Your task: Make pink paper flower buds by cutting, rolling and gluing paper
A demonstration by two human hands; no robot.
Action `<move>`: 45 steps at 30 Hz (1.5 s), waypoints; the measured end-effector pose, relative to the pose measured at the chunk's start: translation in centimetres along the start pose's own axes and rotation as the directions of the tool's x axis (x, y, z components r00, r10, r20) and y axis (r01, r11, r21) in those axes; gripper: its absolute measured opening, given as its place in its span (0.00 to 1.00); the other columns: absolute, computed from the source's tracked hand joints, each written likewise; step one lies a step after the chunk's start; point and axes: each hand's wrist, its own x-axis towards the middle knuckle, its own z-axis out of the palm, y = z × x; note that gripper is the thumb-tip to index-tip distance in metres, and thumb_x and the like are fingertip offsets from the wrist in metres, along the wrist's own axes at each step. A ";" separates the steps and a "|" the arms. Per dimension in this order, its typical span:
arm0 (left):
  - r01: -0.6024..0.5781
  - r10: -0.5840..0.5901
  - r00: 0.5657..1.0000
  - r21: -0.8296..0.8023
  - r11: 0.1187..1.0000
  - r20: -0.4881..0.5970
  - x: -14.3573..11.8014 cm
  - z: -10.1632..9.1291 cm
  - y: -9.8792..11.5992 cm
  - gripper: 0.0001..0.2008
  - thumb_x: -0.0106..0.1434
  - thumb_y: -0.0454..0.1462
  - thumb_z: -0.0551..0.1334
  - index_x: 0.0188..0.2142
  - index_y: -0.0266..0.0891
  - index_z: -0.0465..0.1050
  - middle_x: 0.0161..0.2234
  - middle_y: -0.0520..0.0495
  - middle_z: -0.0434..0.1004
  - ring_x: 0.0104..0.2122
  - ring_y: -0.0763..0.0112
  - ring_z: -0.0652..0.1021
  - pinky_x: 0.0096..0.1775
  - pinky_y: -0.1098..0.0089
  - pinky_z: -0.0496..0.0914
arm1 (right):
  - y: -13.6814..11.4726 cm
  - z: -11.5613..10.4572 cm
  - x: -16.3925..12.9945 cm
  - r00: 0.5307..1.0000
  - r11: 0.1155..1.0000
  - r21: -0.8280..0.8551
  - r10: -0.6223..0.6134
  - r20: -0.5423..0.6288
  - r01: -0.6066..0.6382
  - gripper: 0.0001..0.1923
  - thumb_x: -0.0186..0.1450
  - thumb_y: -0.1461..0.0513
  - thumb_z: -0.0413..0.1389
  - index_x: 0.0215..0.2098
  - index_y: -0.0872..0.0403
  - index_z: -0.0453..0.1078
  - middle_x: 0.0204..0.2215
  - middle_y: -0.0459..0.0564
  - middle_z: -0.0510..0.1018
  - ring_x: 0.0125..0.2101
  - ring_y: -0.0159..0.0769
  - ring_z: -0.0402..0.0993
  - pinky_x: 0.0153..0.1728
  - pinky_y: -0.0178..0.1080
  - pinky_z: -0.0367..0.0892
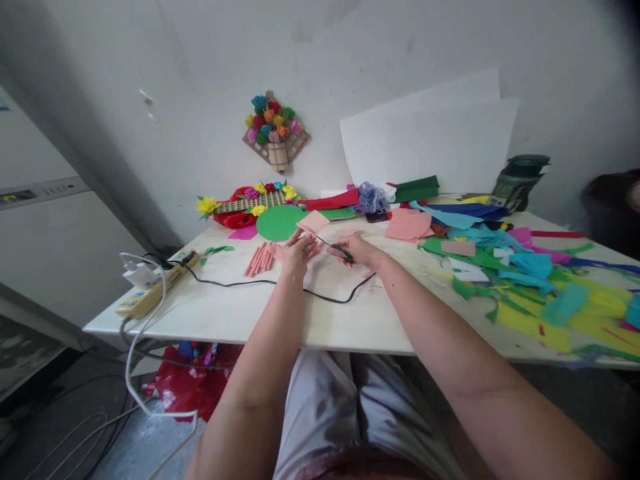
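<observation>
Pinching a pink square of thin, matt paper, the left hand stood over the middle of the table, and the square jutted flat beyond its fingers, away from the person. Closed around the dark loops of the scissors, the right hand pointed their slim metal blades toward the left fingers; whether the blades touched the square, one could not tell. Just left of the left hand lay a bunch of pink rolls, slender, straight tubes side by side. Behind the square sat a smooth, rounded green disc, and past that a long lattice edged with crumpled paper flowers. To the right came a few pink sheets with uneven edges, a fuzzy tangle of bluish thread, then limp, overlapping scraps in yellow, green and blue. Near the back right corner stood a cylindrical green bottle. A thin black cord curved over the hard white tabletop, nearer the person than the hands, from a boxy cream power strip. Stiff white sheets leaned against the wall, where a bouquet of ruffled blossoms hung in a slatted holder. Below the table bulged a glossy, crinkled red bag.
</observation>
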 end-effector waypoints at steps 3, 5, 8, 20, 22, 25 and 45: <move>-0.016 0.016 1.000 0.024 1.000 0.007 -0.1 0.1 0.1 0.30 0.42 0.29 0.69 0.48 0.36 0.69 0.25 0.50 0.77 0.24 0.73 0.77 0.36 0.70 0.72 | -0.1 0.0 -0.1 1.000 1.000 0.011 0.012 0.013 -0.012 0.21 0.50 0.48 0.62 0.28 0.58 0.69 0.13 0.39 0.66 0.11 0.21 0.58 0.11 0.27 0.52; -0.007 0.007 1.000 0.035 0.999 0.020 -0.1 0.0 0.1 0.31 0.42 0.29 0.68 0.49 0.37 0.69 0.25 0.50 0.76 0.24 0.73 0.77 0.36 0.69 0.72 | -0.2 -0.1 -0.2 1.000 1.000 0.011 0.011 0.016 -0.011 0.20 0.51 0.48 0.61 0.28 0.58 0.68 0.13 0.40 0.66 0.11 0.21 0.58 0.10 0.27 0.51; -0.003 0.000 0.999 0.053 0.999 0.052 -0.1 -0.1 0.0 0.32 0.42 0.29 0.68 0.50 0.38 0.69 0.25 0.51 0.76 0.25 0.73 0.77 0.37 0.69 0.72 | -0.3 -0.1 -0.2 1.000 1.000 0.013 0.012 0.007 -0.013 0.19 0.53 0.49 0.60 0.27 0.58 0.67 0.13 0.40 0.66 0.11 0.22 0.58 0.10 0.27 0.51; -0.014 0.004 0.995 0.097 0.995 0.098 0.2 -0.3 -0.4 0.32 0.43 0.30 0.68 0.51 0.38 0.69 0.25 0.51 0.76 0.25 0.73 0.77 0.35 0.69 0.71 | -0.9 0.2 -0.5 1.000 0.999 0.039 0.025 -0.016 -0.024 0.20 0.53 0.49 0.60 0.22 0.57 0.64 0.11 0.39 0.64 0.10 0.21 0.56 0.10 0.28 0.51; -0.014 0.004 0.995 0.100 0.995 0.104 0.1 -0.3 -0.4 0.32 0.44 0.30 0.68 0.51 0.39 0.69 0.26 0.51 0.76 0.25 0.73 0.77 0.36 0.69 0.71 | -1.0 0.2 -0.6 1.000 0.999 0.045 0.020 -0.020 -0.019 0.20 0.52 0.49 0.60 0.21 0.57 0.62 0.11 0.39 0.64 0.10 0.21 0.56 0.11 0.28 0.51; -0.018 0.008 0.995 0.095 0.995 0.103 0.0 -0.2 -0.3 0.32 0.43 0.30 0.68 0.51 0.40 0.69 0.25 0.52 0.76 0.25 0.74 0.77 0.35 0.70 0.71 | -0.9 0.2 -0.5 1.000 0.999 0.053 0.006 -0.021 -0.005 0.21 0.52 0.49 0.60 0.20 0.56 0.61 0.11 0.39 0.63 0.10 0.21 0.56 0.11 0.28 0.52; 0.010 -0.020 0.993 0.090 0.996 0.120 0.1 -0.3 -0.2 0.32 0.45 0.30 0.67 0.52 0.39 0.67 0.26 0.51 0.77 0.26 0.73 0.77 0.38 0.68 0.71 | 0.4 -0.1 0.4 1.000 0.999 0.038 -0.014 -0.028 0.015 0.20 0.50 0.49 0.63 0.24 0.59 0.68 0.12 0.39 0.64 0.11 0.21 0.56 0.11 0.28 0.52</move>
